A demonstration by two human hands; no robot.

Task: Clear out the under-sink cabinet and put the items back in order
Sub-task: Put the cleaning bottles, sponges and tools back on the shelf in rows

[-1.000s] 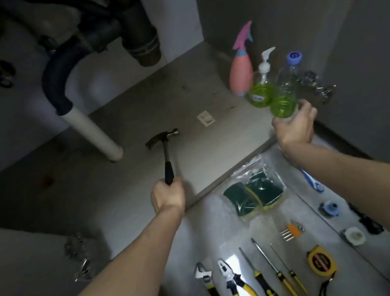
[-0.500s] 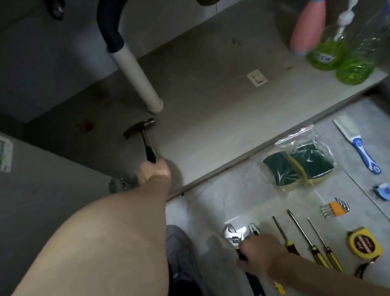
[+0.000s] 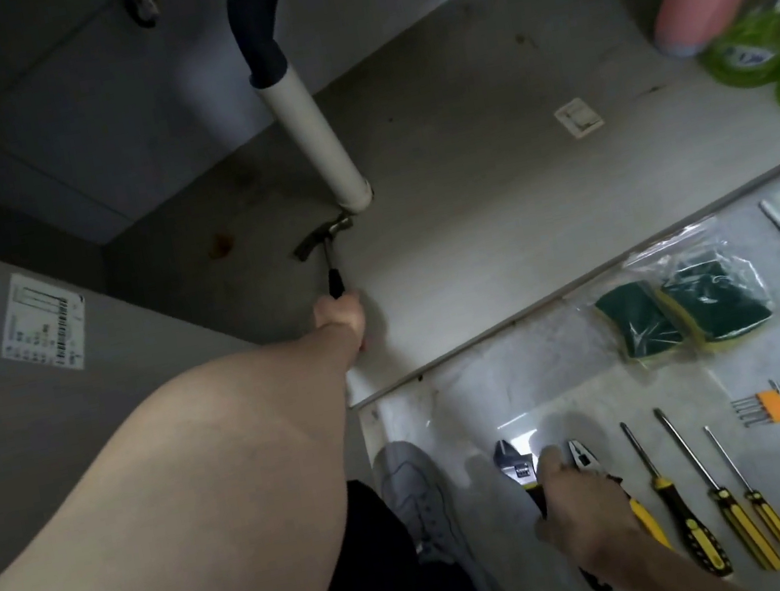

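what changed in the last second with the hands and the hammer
The right hand let go of the green bottle, dropped to the floor and closed its grip on the wrench. The left hand carried the hammer left, toward the white pipe. The bottles and floor tools stayed put.

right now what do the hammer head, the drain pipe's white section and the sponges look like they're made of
Hammer head: likely steel, dull grey with a faint sheen.
White pipe section: probably plastic such as PVC, smooth, matte, evenly white.
Sponges: dark green, fibrous-looking scouring layer over yellow foam at the edges, inside a clear glossy plastic bag, wrinkled and catching light.
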